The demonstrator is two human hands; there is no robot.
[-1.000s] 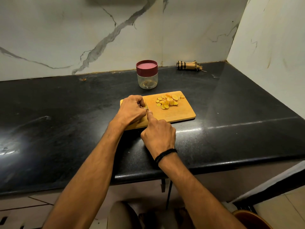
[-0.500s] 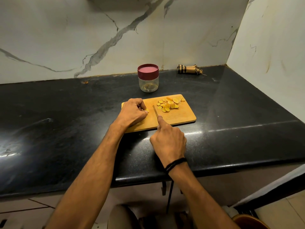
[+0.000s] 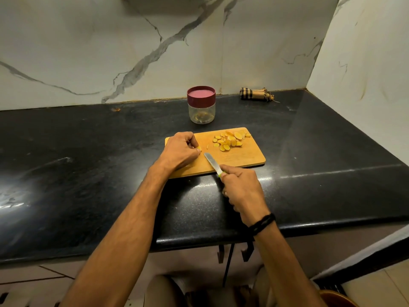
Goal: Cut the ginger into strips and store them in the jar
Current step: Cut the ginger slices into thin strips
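Just left of the frame's middle, my left hand [image 3: 179, 154] pinches a small yellow ginger piece [image 3: 199, 149] at the fingertips, low against the wooden cutting board [image 3: 243, 156]. One thin sliver [image 3: 207, 147] lies flat just to its right. Farther right, toward the board's far corner, the ginger slices [image 3: 230, 140] lie in a loose overlapping heap, oval and yellow with darker rims. My right hand [image 3: 241, 187] grips the knife [image 3: 212, 162], its blade slanting up-left over the board's near edge. Above the board stands the jar [image 3: 201, 109], clear and upright, with its maroon lid [image 3: 201, 95] on.
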